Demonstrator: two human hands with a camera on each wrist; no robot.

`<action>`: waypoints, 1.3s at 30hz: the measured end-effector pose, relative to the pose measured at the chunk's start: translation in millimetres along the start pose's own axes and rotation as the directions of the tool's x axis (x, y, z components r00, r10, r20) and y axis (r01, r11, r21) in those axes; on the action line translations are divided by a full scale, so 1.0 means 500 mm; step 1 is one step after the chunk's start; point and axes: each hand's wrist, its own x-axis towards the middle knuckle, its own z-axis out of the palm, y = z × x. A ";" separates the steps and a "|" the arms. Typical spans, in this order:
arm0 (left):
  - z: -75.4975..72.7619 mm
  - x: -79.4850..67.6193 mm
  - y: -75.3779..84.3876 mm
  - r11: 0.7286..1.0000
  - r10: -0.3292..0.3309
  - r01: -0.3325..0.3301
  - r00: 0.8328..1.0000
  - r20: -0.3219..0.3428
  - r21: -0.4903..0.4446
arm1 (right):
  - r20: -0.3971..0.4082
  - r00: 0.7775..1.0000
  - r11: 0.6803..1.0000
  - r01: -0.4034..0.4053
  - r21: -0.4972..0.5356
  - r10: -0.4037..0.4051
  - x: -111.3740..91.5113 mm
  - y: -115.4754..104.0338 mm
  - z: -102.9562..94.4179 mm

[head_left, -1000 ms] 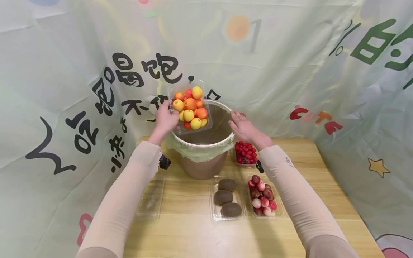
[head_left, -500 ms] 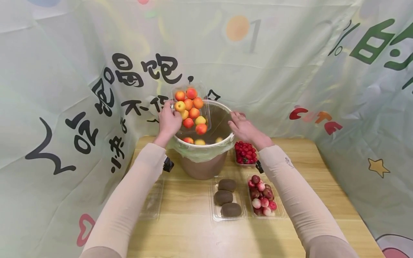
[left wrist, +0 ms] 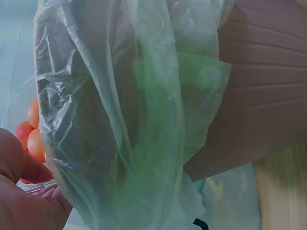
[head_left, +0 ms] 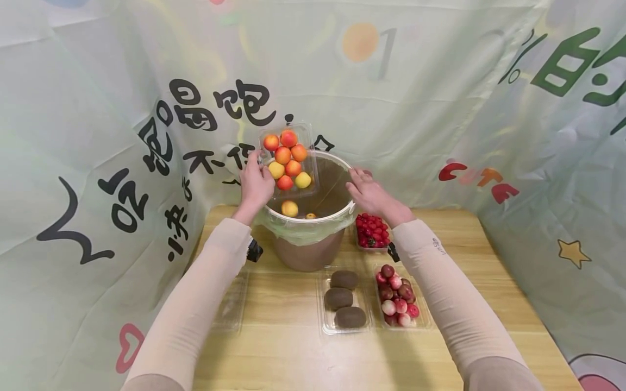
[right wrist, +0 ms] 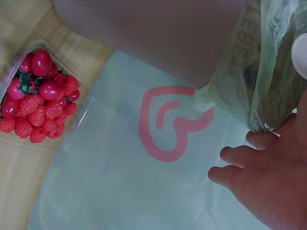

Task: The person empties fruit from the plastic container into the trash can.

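In the head view, the left hand pinches a clear tray of orange-yellow fruit over the bin, long axis fore-and-aft, near end seemingly dipped to spill inward. The left-wrist view shows that pinch beside the bin's liner. In the right-wrist view, the right hand, well apart from the left, extends loosely spread fingers against the bin's lined rim, likely steadying it.

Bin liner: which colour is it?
The bin liner is translucent pale green, clearest in the left wrist view.
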 end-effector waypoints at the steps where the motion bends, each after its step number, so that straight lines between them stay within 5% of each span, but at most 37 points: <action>1: 0.000 -0.001 0.001 1.000 0.002 -0.002 1.000 0.001 -0.001 | -0.001 1.000 1.000 0.003 -0.005 -0.003 0.000 0.000 0.000; 15: 0.001 -0.009 0.005 0.998 0.052 -0.052 0.999 0.004 -0.020 | -0.009 1.000 1.000 0.012 -0.028 -0.012 0.000 0.000 0.001; 39: 0.005 -0.012 0.010 0.999 0.029 -0.030 0.999 -0.029 -0.038 | -0.002 1.000 1.000 0.006 -0.018 -0.006 0.000 0.002 0.000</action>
